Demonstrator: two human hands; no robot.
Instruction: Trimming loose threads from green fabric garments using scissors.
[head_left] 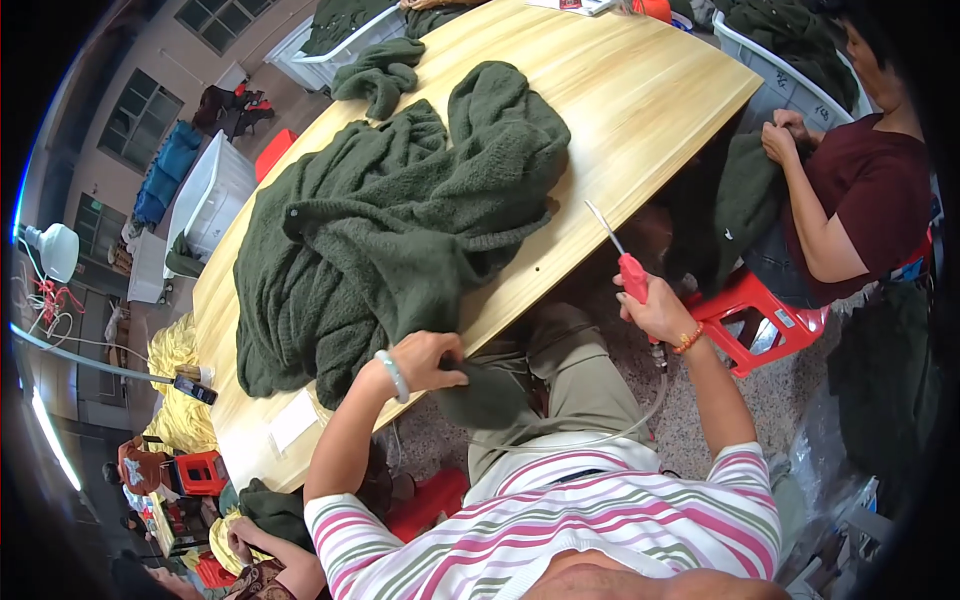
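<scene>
A dark green fuzzy knit garment point(390, 220) lies heaped on a light wooden table point(620, 90). My left hand point(430, 360), with a pale bangle on the wrist, grips the garment's lower edge where it hangs over the table's near side. My right hand point(655, 310) is off the table to the right and holds a red-handled tool point(625, 265) with a thin metal tip pointing up toward the garment. A cord runs down from the tool.
A second green knit piece point(380, 72) lies farther up the table. Another person point(860, 190) sits at the right on a red stool point(760, 315), handling a green garment. White bins point(215, 190) stand left of the table.
</scene>
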